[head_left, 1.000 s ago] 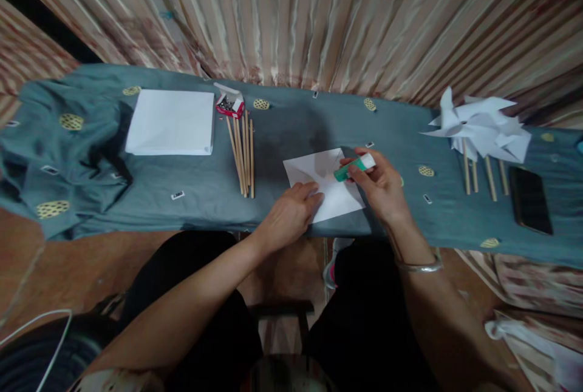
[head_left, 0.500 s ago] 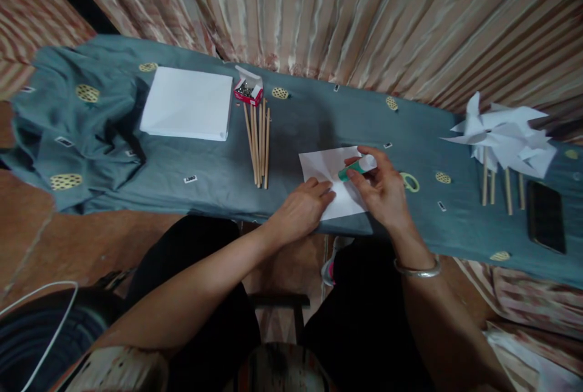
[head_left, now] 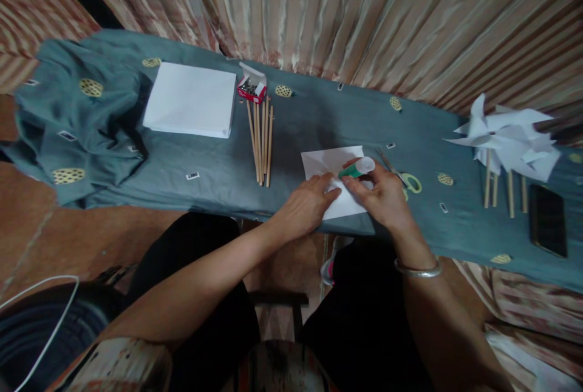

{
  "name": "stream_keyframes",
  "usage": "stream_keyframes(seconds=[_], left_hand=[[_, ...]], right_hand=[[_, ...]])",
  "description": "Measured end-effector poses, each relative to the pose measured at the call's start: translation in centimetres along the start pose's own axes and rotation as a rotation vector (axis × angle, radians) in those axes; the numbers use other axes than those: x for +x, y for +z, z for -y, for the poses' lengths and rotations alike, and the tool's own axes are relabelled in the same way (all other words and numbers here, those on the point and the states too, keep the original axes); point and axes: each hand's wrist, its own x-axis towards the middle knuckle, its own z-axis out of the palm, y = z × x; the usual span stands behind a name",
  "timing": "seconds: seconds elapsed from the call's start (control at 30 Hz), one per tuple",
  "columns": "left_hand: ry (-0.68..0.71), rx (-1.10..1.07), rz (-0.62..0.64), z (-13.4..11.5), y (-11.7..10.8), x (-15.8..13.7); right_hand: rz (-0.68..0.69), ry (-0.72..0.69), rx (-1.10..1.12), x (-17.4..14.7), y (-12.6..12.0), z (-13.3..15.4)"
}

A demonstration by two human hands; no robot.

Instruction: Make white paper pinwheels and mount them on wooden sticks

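A square sheet of white paper [head_left: 348, 205] lies at the table's near edge, creased towards its middle. My left hand [head_left: 310, 202] rests on its left side, with fingers and thumb closed on the paper near the centre. In my right hand [head_left: 382, 195] is a glue stick [head_left: 359, 167] with a green label and a white end. It is tilted, with its lower end down at the middle of the sheet; the tip is hidden by my fingers. Scissors [head_left: 412, 183] with light green handles lie just beyond my right hand, partly covered by it.
A stack of white paper [head_left: 190, 101] lies at the left, beside a red box of small metal pins [head_left: 252, 90]. Several wooden sticks [head_left: 260, 143] lie below the box. At the right are paper pinwheels [head_left: 512, 137] on sticks and a black phone [head_left: 548, 220].
My right hand has lowered the glue stick onto the sheet's middle and shifted slightly right, uncovering more of the scissors. My left fingers have moved slightly towards the centre.
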Motion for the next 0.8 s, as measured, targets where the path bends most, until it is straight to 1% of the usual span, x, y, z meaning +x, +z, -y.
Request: stream_keyframes(seconds=[0.07,0.17,0.27,0.4,0.63,0.8], left_hand=[[-0.017,0.001,-0.001,0.1,0.2,0.3],[-0.03,0.063,0.017,0.2,0.4,0.7],[-0.026,0.141,0.022,0.0,0.2,1.1],[-0.014,0.196,0.053,-0.1,-0.2,1.2],[0.007,0.106,0.021,0.1,0.0,1.1],[-0.006,0.145,0.055,0.0,-0.1,1.0]], right_hand=[[0.006,-0.006,-0.002,0.0,0.0,-0.1],[0.014,-0.032,-0.023,0.0,0.2,-0.2],[0.012,-0.047,-0.048,-0.1,0.5,-0.3],[0.013,-0.032,-0.032,-0.1,0.7,-0.7],[0.024,-0.054,-0.004,0.0,0.7,-1.1],[0.028,-0.069,0.01,0.0,0.7,-0.8]])
